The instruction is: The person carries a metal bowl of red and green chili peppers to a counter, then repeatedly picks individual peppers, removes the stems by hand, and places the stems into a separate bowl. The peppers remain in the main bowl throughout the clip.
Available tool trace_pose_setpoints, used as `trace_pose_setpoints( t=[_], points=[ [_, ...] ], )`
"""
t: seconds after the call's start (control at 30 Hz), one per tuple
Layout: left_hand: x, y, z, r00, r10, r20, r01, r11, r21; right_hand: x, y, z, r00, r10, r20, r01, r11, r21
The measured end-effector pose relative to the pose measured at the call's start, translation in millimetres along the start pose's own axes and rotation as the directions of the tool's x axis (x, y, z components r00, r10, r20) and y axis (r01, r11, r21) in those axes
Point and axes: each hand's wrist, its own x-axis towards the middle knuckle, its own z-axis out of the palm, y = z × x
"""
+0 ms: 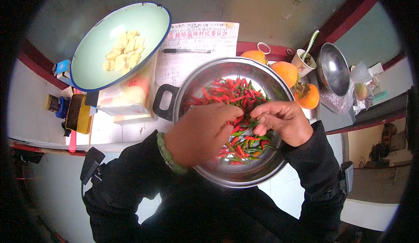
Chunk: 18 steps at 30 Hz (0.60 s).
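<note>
A steel pan (276, 90) with a black side handle holds a heap of small red and green chili peppers (251, 147). Over the heap, my left hand (200, 131) is closed, its fingers curled toward the middle of the pan; a green bead bracelet circles that wrist. Facing it from the right, my right hand (283, 121) pinches thumb and forefinger together above the peppers. The fingertips of both hands nearly meet, and whatever they grip is too small or hidden to make out.
Back left, an enamel bowl (150, 25) with peeled garlic cloves (126, 53) rests tilted on packages (126, 97). Behind the pan lie a written sheet (222, 46) and a pen (187, 51). Persimmons (307, 95), a paper cup (301, 64) and a metal bowl (334, 68) stand right.
</note>
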Motion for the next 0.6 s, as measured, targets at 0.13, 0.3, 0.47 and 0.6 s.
trace_pose_setpoints(
  t=[0.13,0.3,0.47,0.6],
  points=[
    [8.2,12.6,10.8,0.968,-0.214,0.133,0.252,0.804,-0.539,-6.0,0.2,-0.1,0.995,-0.096,-0.004,0.096,0.986,0.134],
    [15.3,20.4,16.0,0.898,-0.231,0.374,0.439,0.516,-0.735,-16.0,3.1,6.6,0.969,-0.233,-0.081,0.241,0.965,0.108],
    [14.6,24.9,17.9,0.899,-0.267,0.348,0.438,0.566,-0.698,-25.6,2.2,11.7,0.959,-0.26,-0.116,0.271,0.957,0.099],
    [9.0,30.8,21.6,0.892,-0.317,0.322,0.449,0.551,-0.703,-37.4,0.5,10.8,0.981,-0.179,-0.078,0.189,0.971,0.15]
  ],
)
